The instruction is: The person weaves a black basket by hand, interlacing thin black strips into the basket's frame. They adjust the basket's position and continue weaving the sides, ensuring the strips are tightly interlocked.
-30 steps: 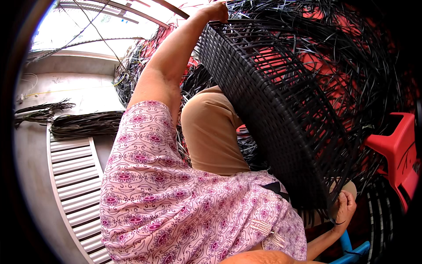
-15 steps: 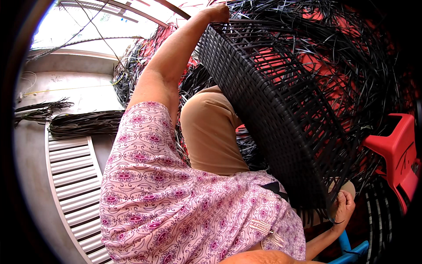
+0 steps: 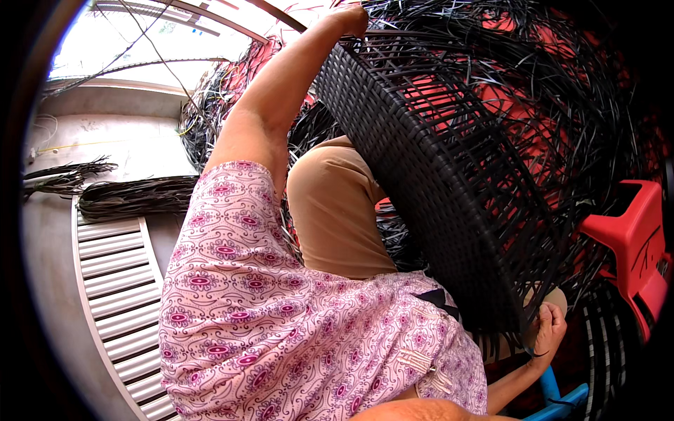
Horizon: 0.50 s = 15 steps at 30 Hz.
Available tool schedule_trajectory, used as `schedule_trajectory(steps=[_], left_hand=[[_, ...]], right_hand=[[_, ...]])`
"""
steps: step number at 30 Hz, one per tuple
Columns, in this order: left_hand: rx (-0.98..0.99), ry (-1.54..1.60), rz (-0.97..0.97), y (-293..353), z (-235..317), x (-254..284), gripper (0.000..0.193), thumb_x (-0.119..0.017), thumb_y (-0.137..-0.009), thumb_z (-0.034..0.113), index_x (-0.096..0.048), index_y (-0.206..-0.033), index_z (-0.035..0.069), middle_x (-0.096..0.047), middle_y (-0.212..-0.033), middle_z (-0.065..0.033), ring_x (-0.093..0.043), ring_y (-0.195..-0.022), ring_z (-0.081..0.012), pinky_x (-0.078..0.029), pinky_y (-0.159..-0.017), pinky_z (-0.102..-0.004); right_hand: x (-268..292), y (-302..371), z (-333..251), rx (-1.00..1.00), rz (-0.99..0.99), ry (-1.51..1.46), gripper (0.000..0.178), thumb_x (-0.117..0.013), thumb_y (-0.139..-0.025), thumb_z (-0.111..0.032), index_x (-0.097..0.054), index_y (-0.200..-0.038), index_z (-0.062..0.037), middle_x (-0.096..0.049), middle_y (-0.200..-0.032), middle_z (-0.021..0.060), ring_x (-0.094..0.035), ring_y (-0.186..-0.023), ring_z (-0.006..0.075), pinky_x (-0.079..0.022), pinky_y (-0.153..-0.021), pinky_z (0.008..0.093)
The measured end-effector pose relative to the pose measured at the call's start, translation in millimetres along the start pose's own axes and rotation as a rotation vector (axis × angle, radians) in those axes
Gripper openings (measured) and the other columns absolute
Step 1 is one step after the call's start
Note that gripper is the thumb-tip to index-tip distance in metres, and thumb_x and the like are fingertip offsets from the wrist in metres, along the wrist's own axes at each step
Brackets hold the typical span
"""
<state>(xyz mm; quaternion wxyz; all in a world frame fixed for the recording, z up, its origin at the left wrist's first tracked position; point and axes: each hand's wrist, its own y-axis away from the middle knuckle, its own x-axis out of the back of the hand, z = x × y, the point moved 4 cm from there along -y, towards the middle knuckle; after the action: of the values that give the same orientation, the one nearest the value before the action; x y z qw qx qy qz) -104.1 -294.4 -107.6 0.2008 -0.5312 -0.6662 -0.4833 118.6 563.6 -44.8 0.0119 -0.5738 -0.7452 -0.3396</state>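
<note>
A large, boxy black wicker piece (image 3: 414, 161) woven from flat strips leans across my lap. Its near side is closely woven, while the side beyond shows an open lattice with loose strands. At the top of the view my left hand (image 3: 350, 21) is closed over the far end of the piece, its fingertips partly hidden. Down at the lower right, my right hand (image 3: 549, 331) sits against the near corner with fingers curled and thumb pressed in. Whatever lies in that pinch is too small and dark to make out.
Heaps of loose black strips (image 3: 569, 91) cover the red floor beyond. A red plastic stool (image 3: 625, 231) stands at the right, with blue plastic furniture (image 3: 562, 403) below it. To the left, a strip bundle (image 3: 137, 196) lies at the top of a white slatted panel (image 3: 119, 281).
The wicker piece has shifted very slightly, along with my left hand at its far end. My right hand stays at the near corner.
</note>
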Motion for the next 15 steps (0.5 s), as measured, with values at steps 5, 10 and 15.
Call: schedule_trajectory(steps=[5,10,15], left_hand=[[0.182,0.153,-0.003,25.9,34.6,58.1,0.028,-0.073,-0.074,0.024,-0.078,-0.092,0.004,-0.075,-0.096,-0.0185,-0.073,-0.093,-0.0348,-0.057,-0.083,-0.0458],[0.246,0.176,-0.045,22.4,23.3,44.1,0.028,-0.074,-0.072,0.022,-0.078,-0.094,0.004,-0.075,-0.095,-0.019,-0.072,-0.092,-0.0354,-0.057,-0.082,-0.0456],[0.171,0.216,-0.126,31.9,36.6,77.7,0.028,-0.075,-0.069,0.029,-0.079,-0.085,0.006,-0.075,-0.085,-0.0147,-0.071,-0.08,-0.0302,-0.057,-0.076,-0.0416]], right_hand=[[0.0,3.0,2.0,0.0,0.029,0.023,0.022,-0.068,-0.097,-0.02,-0.069,-0.096,0.0023,-0.054,-0.071,-0.0025,-0.047,-0.065,0.0062,-0.037,-0.059,0.0228],[-0.2,0.3,3.4,0.015,0.013,0.0,0.022,-0.068,-0.097,-0.02,-0.069,-0.097,0.0022,-0.054,-0.072,-0.0023,-0.048,-0.066,0.0063,-0.038,-0.06,0.0227],[-1.3,2.3,4.0,0.004,0.028,-0.009,0.022,-0.068,-0.097,-0.02,-0.069,-0.097,0.0023,-0.054,-0.072,-0.0022,-0.048,-0.066,0.0064,-0.038,-0.06,0.0226]])
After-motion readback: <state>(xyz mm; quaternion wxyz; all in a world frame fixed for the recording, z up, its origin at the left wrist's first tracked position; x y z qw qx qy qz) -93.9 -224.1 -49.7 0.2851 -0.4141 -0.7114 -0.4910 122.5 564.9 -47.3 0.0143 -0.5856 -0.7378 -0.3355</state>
